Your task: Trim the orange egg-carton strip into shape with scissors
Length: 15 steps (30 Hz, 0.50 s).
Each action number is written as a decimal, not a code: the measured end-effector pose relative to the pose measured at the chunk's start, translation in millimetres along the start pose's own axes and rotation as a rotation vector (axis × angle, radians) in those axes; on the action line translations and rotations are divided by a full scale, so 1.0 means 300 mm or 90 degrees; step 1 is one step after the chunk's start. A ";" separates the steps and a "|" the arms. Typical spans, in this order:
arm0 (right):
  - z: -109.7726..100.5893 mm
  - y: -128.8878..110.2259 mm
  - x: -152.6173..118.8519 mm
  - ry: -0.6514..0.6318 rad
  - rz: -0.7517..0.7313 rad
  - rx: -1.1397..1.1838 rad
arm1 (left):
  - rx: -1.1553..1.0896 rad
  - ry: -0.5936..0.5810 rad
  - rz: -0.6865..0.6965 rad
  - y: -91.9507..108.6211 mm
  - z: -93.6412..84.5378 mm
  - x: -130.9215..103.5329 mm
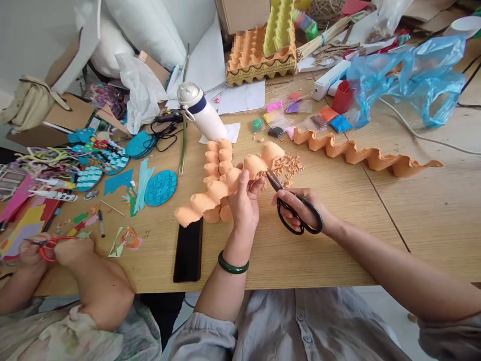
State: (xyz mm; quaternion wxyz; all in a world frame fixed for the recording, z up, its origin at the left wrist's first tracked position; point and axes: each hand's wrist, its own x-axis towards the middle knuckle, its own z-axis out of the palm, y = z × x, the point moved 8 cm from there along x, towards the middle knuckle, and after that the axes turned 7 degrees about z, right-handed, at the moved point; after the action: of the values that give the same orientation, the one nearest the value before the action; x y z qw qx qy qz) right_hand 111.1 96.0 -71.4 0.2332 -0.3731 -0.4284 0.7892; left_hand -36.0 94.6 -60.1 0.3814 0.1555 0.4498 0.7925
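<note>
An orange strip of egg-carton cups [203, 201] slants across the middle of the view, and my left hand [245, 200] grips it near its upper part. Black-handled scissors [299, 210] are in my right hand [300, 208], their blades touching the edge of a cup beside my left fingertips. Under the held strip lies another piece of orange cups [213, 159] in two rows. Small orange scraps [288, 166] are scattered just beyond the scissors. To the right rests a long, wavy orange strip [361, 154].
A black phone [188, 253] lies left of my left forearm. Behind stand a white bottle [205, 113] and stacked egg trays [259, 55]. Blue plastic bags [406, 80] are at the back right. At the left, another person's hands hold red scissors [47, 248].
</note>
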 end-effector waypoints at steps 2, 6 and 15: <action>-0.012 -0.023 -0.012 0.031 -0.042 -0.110 | 0.021 0.000 0.041 0.026 -0.005 0.009; -0.029 -0.077 -0.034 0.053 -0.081 -0.267 | 0.047 -0.019 0.087 0.062 0.000 0.012; -0.051 -0.124 -0.043 0.006 -0.084 -0.408 | 0.042 0.014 0.147 0.114 -0.017 0.036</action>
State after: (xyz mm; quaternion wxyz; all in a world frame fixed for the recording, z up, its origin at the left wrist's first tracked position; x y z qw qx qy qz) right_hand 132.7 114.4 -40.1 0.1561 -0.4028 -0.6773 0.5956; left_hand -62.1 89.2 -35.4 0.2771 0.2105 0.4590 0.8174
